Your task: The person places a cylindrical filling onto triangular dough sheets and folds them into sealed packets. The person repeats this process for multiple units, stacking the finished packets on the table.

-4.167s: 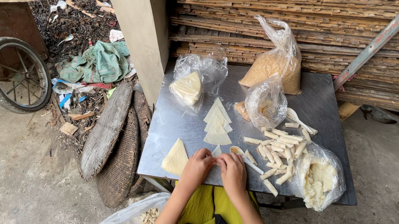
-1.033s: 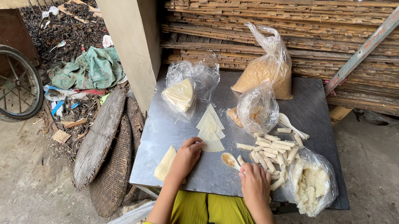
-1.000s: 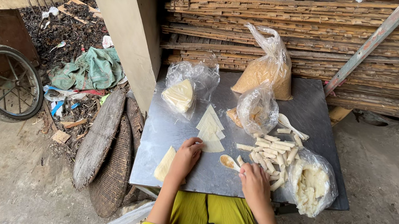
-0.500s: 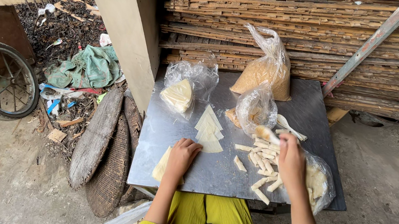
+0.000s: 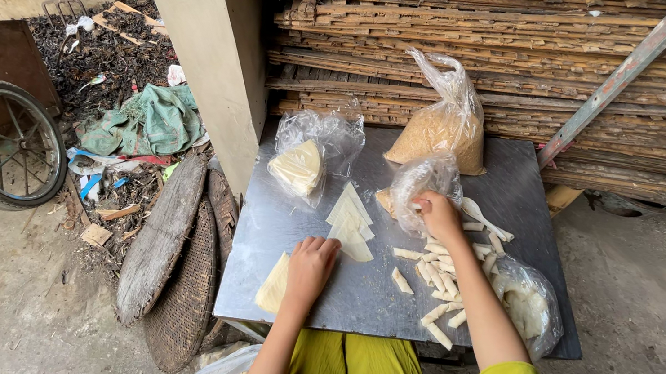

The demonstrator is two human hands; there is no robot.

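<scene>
Fingers of right hand (image 5: pixel 438 215) grip clear bag (image 5: pixel 420 184); left hand (image 5: pixel 311 267) rests flat.

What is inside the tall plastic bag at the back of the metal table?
The tall plastic bag holds a heap of tan, crumbly grains filling its lower half. Its knotted top looks empty. What lies deep inside the heap or under the bag is hidden.
</scene>
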